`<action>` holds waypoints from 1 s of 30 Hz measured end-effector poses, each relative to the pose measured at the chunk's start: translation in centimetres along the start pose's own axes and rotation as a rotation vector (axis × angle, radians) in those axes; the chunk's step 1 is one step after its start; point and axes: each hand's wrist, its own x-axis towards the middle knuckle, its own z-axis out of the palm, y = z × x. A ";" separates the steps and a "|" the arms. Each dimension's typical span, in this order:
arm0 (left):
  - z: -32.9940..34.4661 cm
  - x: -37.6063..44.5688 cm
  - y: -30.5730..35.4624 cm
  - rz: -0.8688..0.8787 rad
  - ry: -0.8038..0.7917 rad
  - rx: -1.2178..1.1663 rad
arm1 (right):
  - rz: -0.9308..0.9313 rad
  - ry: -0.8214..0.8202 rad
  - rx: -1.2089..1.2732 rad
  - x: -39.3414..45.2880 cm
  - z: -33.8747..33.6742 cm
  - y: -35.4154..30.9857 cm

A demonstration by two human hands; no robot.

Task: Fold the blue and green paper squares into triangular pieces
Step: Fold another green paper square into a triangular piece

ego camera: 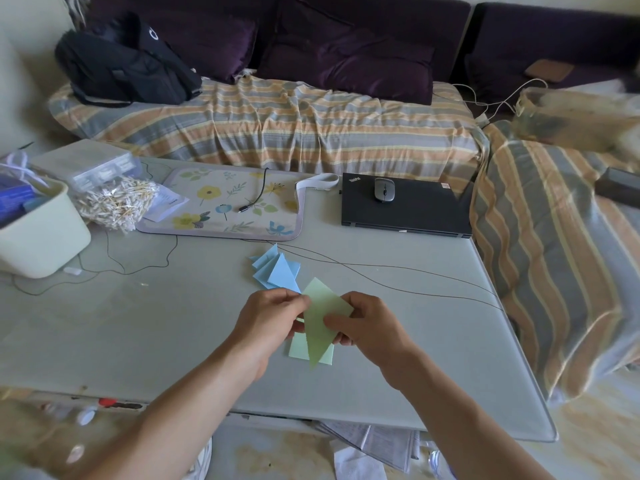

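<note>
Left hand (273,315) and right hand (367,323) pinch a green sheet (320,320) above the worktop (138,323), apparently aligning corners for a diagonal crease.

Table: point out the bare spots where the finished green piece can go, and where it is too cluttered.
Bare table lies left of the left hand, below the cream tub. More lies right of the right hand, between the thin cable and the table's near edge. Crowded: the blue triangles, flowered mat and laptop farther back.
</note>
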 end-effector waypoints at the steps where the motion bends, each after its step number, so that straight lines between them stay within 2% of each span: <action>1: -0.1 0.0 0.0 -0.009 0.007 -0.025 | 0.000 0.025 0.029 0.0 -0.1 0.0; 7: 0.0 0.1 0.3 -0.054 0.042 -0.205 | 0.029 0.054 0.227 -0.1 -0.2 -0.1; 17: -0.1 0.6 0.1 -0.075 0.064 -0.352 | -0.101 0.050 0.239 -0.3 0.1 -0.6; 23: -0.1 0.6 0.3 -0.035 0.037 -0.342 | -0.093 0.060 0.280 -0.4 0.0 -0.7; 30: 0.1 0.9 0.4 -0.151 -0.002 -0.438 | -0.123 0.172 0.217 -0.7 0.0 -1.1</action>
